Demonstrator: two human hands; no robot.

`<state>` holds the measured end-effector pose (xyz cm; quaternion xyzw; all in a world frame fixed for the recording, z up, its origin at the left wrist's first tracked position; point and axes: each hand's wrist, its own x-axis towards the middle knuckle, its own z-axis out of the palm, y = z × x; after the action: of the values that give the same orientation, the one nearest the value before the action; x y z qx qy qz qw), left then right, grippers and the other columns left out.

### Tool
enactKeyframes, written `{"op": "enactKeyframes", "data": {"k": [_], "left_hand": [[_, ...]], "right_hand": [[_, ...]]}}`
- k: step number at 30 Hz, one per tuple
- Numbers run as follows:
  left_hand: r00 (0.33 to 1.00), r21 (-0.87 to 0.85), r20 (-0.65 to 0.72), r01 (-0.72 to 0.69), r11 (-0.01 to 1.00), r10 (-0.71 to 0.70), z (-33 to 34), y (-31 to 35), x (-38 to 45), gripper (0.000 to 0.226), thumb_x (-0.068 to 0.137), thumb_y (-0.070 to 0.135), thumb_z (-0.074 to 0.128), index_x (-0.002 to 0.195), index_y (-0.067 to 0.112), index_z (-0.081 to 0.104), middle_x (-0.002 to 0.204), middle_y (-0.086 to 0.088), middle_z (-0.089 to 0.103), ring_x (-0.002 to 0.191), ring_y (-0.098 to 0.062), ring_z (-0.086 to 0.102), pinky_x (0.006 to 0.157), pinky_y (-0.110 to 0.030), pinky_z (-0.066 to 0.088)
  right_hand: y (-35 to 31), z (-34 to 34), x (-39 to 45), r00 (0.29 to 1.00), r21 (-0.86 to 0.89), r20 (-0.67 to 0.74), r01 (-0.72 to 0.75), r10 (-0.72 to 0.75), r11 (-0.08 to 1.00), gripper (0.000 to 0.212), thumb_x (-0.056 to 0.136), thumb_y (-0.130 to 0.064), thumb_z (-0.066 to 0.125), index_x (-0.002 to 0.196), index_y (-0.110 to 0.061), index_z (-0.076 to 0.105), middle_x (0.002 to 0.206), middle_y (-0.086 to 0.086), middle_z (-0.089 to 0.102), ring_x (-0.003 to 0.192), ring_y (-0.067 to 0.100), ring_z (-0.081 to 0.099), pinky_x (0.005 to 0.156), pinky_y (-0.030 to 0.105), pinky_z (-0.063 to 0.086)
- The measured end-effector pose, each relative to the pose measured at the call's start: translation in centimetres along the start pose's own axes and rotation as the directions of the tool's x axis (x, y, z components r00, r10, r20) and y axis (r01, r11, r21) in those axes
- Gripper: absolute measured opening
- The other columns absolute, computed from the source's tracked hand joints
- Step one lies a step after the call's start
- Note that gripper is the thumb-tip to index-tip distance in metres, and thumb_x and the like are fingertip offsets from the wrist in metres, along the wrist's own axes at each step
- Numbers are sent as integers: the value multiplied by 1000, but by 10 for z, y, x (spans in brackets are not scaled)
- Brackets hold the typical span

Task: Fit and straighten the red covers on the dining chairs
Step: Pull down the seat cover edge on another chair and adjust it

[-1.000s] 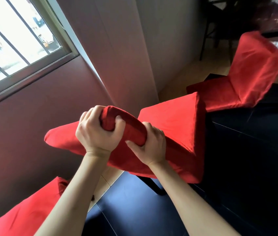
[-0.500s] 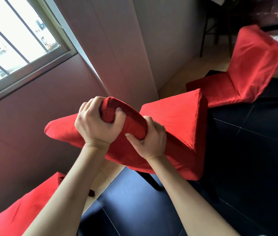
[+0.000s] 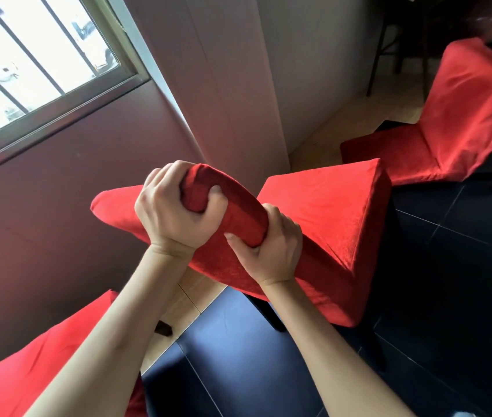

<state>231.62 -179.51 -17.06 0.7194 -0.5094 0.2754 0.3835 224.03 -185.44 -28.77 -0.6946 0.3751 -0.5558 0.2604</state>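
hands [image 3: 226, 227] lower on bunched red cover [image 3: 329, 212]

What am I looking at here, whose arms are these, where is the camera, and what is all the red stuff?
There is no machine here. A person wears a wide-angle camera on the head, looking forward and down, so the two bare arms reaching in from the bottom are their own. This is the only view, and the picture looks tilted.

The left hand and the right hand both grip a rolled-up bunch of red cover at the top of the backrest of the middle dining chair. That chair's seat is already covered in red.

A second red-covered chair stands further off at upper right, and part of a third shows at lower left. They stand beside a dark table. A barred window is at upper left.
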Motion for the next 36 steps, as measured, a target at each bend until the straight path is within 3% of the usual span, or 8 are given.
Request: {"op": "enactKeyframes", "data": {"k": [20,36], "left_hand": [[996,36,82,28,999,-31,7,60,-22,40,67,40,53,78,4,64,74,-6,63,72,-31,57,67,-34,43],[986,57,168,-14,998,4,13,97,-42,34,69,41,56,85,15,69,81,3,68,77,-23,56,72,-25,39]], "right_hand": [[20,-68,4,954,101,290,-111,78,989,88,64,-67,54,120,0,59,108,14,66,101,36,60,91,49,44],[44,-107,1,930,167,352,-177,109,970,97,58,-69,57,130,-5,56,119,11,65,110,32,60,95,49,42]]}}
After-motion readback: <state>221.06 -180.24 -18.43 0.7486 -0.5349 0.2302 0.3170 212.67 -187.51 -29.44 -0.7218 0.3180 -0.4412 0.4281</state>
